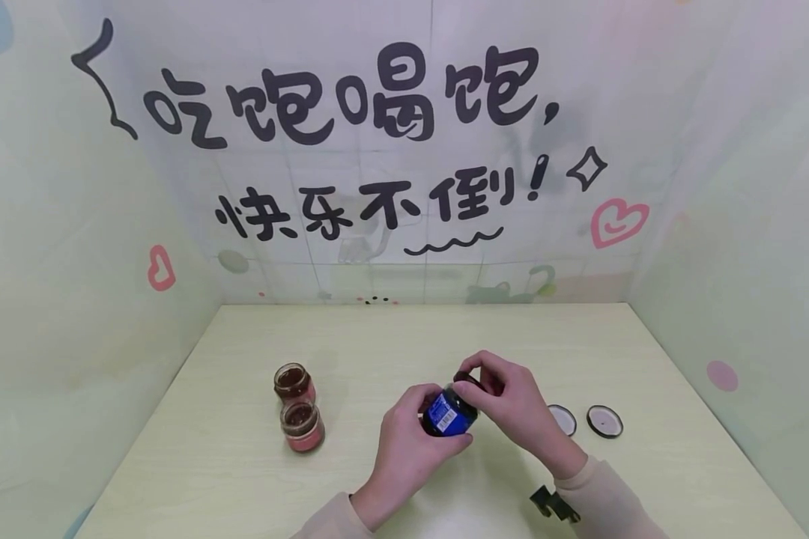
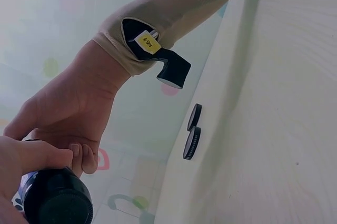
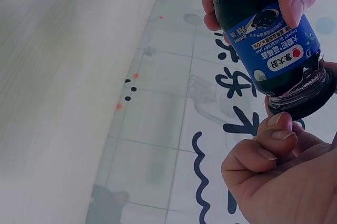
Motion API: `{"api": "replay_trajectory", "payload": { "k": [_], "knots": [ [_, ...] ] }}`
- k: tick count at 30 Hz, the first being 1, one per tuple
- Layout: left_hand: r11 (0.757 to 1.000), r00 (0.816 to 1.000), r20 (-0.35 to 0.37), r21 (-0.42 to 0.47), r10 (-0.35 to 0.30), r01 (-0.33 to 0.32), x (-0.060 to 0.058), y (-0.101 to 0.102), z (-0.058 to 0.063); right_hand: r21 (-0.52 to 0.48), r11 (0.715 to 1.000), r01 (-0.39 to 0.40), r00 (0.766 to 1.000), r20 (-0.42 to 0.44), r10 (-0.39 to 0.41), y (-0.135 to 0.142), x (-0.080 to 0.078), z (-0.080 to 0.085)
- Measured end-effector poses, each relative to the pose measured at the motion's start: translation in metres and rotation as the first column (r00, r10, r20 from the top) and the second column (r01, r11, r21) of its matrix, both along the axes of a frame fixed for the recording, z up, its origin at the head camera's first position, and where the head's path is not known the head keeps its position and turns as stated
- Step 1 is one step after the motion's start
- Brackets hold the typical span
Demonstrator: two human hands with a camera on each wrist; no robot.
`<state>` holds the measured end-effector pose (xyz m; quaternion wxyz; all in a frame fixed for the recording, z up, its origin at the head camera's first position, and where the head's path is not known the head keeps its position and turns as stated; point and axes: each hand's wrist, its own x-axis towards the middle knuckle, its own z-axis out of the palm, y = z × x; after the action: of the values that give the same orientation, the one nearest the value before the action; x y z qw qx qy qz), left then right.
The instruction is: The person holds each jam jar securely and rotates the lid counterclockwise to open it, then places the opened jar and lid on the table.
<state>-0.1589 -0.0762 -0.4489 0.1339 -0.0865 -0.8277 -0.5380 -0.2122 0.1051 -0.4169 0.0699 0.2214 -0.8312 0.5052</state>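
Note:
A blueberry jam jar (image 3: 279,40) with a blue label is held off the table, tilted. My left hand (image 1: 407,438) grips it round the body, thumb toward the front. My right hand (image 1: 512,397) pinches the dark lid (image 3: 308,100) at the jar's mouth; the glass neck shows beside the lid, and I cannot tell whether it is loose. From the left wrist, the jar's dark base (image 2: 59,203) faces the camera, and the right hand (image 2: 73,108) is behind it.
Two open jars (image 1: 294,383) (image 1: 303,427) with reddish labels stand at the left of the table (image 1: 209,479). Two lids (image 1: 604,421) (image 1: 562,421) lie upside down to the right, one partly behind the right wrist. A black wrist mount (image 1: 554,503) sits by the right sleeve. Printed walls surround the table.

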Motion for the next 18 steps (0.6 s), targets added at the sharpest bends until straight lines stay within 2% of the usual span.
{"api": "replay_trajectory", "payload": {
  "k": [10,18],
  "knots": [
    [1.0,1.0,0.014,0.015,-0.011,0.011,-0.0002,-0.001,-0.0014,0.002,0.999,-0.032,0.999,-0.005,0.032,0.004,-0.0015,-0.0002],
    [1.0,1.0,0.019,0.015,-0.012,0.012,-0.0002,-0.0009,-0.0002,0.063,0.998,0.024,0.999,-0.029,-0.022,0.0059,-0.0015,-0.0005]
  ]
}}
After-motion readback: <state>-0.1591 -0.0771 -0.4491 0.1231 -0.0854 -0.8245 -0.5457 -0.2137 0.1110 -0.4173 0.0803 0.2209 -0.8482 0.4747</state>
